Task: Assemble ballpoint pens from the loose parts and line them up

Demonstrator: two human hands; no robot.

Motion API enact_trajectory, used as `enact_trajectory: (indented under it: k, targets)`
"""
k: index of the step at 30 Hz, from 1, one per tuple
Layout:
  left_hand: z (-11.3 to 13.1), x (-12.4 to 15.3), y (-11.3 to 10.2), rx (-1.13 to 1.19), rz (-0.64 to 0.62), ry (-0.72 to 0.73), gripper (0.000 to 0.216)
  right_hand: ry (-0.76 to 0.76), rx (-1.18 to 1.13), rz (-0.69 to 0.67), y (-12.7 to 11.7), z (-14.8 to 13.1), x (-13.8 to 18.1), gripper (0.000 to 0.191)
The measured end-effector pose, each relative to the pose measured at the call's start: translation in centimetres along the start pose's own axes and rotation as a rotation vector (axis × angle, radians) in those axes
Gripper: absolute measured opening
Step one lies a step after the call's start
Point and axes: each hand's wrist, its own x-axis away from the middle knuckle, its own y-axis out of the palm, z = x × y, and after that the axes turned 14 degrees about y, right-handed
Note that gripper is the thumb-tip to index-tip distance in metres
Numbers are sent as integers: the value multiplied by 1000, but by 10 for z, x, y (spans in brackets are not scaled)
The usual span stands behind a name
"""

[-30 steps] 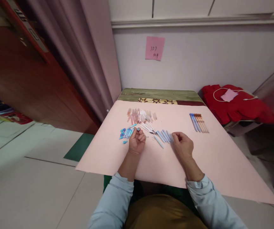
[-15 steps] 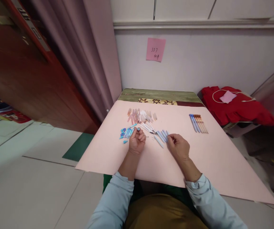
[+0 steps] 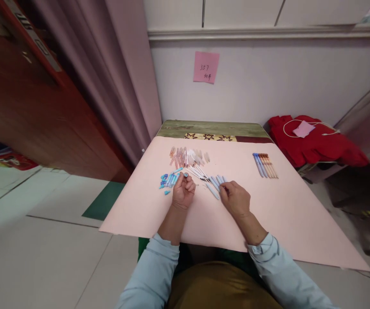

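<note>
My left hand is closed around a small blue pen part that sticks up between thumb and fingers. My right hand rests on the pink sheet with its fingers curled onto the row of pale blue pen barrels. Small blue caps and pieces lie just left of my left hand. Thin white refills lie between the two hands, and pinkish clear pen parts sit farther back.
Several assembled blue and orange pens lie at the far right of the sheet. Red clothing with a white cable sits right of the table. A pink note hangs on the wall, and a curtain and a wooden door are to the left.
My right hand has slid left onto the pale blue barrels. My left hand has stayed put, still gripping the blue part.
</note>
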Motion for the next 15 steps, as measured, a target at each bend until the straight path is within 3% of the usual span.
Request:
enact_trajectory:
  k: [15]
  targets:
    - [-1,2,4,-74,25,-35,27,45,32,5,-1,-3,1,22]
